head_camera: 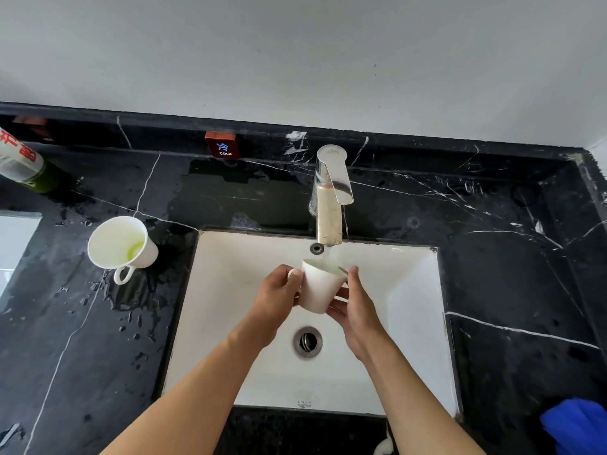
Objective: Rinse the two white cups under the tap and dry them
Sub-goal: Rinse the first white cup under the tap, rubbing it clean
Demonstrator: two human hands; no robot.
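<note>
Both hands hold one white cup (320,289) upright over the white sink (407,323), right under the chrome tap (330,195); water runs from the spout into it. My left hand (276,298) grips its handle side, and my right hand (353,303) cups its right side and base. A second white cup (121,246) stands on the wet black marble counter (82,323) left of the sink, with greenish residue inside and its handle pointing toward me.
A red "COLD" sign (220,145) leans on the back ledge. A green and white bottle (24,164) lies at far left. A blue cloth (578,425) sits at the lower right. The drain (307,342) is open. Water droplets cover the counter near the second cup.
</note>
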